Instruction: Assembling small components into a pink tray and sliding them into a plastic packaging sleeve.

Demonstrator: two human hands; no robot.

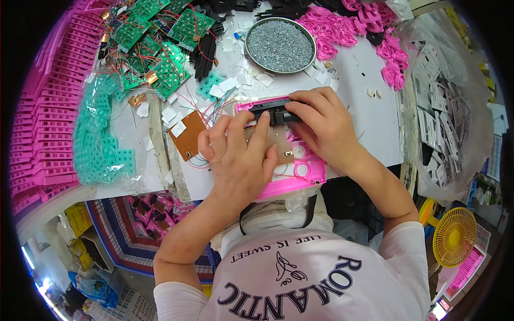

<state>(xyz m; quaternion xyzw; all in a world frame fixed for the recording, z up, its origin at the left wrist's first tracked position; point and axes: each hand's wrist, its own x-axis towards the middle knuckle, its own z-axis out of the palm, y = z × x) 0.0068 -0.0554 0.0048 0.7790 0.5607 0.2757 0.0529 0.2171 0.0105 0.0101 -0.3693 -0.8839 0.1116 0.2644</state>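
yellow fan [455, 237], far right | blue plastic bag [95, 289], lower left

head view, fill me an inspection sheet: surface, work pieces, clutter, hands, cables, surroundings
surface: white table, littered with small white pieces
work pieces: black part over a pink casing; a brown board lies to the left
clutter: green circuit boards, teal pads, round dish of small metallic pieces, loose pink parts
hands: right hand grips the black part's right end; left hand has fingers on its left end
cables: thin wires tangled among the circuit boards
surroundings: stacked pink pieces left, yellow fan lower right
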